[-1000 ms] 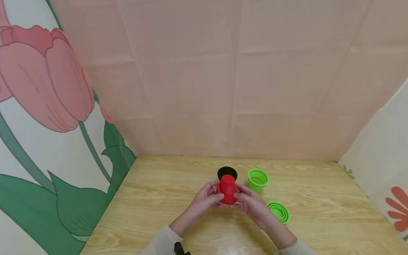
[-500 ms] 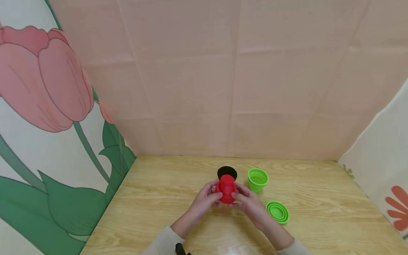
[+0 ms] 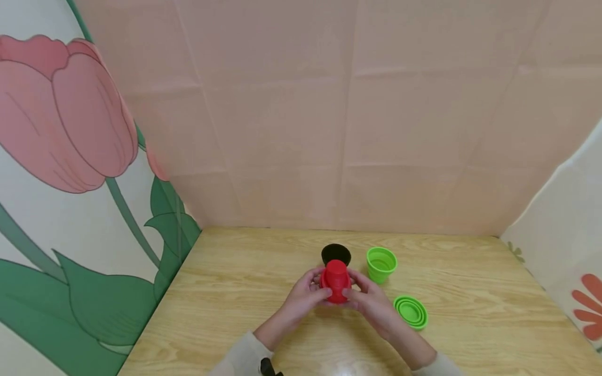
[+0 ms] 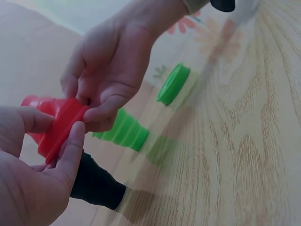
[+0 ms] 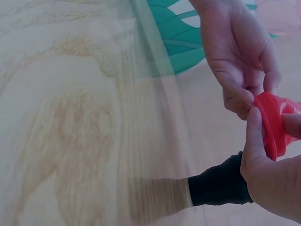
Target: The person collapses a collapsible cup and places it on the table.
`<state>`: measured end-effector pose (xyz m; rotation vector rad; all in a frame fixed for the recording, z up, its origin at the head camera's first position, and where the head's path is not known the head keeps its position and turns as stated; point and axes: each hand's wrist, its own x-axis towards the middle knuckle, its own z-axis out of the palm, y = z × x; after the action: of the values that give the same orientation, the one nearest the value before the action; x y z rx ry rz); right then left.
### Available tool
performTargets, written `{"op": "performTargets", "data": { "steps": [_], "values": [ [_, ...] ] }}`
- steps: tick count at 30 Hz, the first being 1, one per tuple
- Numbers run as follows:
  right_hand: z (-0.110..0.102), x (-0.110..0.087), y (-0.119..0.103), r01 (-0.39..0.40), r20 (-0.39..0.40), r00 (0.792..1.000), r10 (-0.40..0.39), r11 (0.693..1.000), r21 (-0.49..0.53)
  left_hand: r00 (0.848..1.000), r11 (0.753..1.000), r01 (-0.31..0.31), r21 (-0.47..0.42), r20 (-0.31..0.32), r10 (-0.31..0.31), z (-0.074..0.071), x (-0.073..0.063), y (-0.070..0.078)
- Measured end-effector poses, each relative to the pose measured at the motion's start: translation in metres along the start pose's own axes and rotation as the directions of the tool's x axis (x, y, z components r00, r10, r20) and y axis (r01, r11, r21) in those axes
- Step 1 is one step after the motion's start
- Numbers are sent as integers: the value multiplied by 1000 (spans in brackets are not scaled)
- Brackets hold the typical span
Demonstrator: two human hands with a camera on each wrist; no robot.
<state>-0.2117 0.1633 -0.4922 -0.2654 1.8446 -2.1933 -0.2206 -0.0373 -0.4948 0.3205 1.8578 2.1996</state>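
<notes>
Red and soft-looking, the ringed cup [image 3: 336, 282] is held above the wooden table [image 3: 226, 297], narrow end up, between the left hand [image 3: 298, 298] and the right hand [image 3: 371, 304]. Both pinch it around the wide lower part, thumbs on the side toward the person. The step in hand looks like working the rings through their folds; whether inward or outward cannot be told. The next move seems to call for even thumb pressure, fingers bracing the rim against twisting. Just outside the right wrist lies a flattened green cup [image 3: 411, 312]. Beyond the right fingers, a taller green cup [image 3: 381, 265] stands upright; straight past both hands, a black cup [image 3: 336, 254]. Farthest off hangs a pinkish cloth [image 3: 282, 130].
</notes>
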Motion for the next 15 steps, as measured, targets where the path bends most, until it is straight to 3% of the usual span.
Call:
{"op": "performTargets", "data": {
  "steps": [15],
  "values": [
    [18,5,6,-6,-191,982,-5,999,-53,993,989,-33,146,-109,50,8,-1,-1]
  ]
}}
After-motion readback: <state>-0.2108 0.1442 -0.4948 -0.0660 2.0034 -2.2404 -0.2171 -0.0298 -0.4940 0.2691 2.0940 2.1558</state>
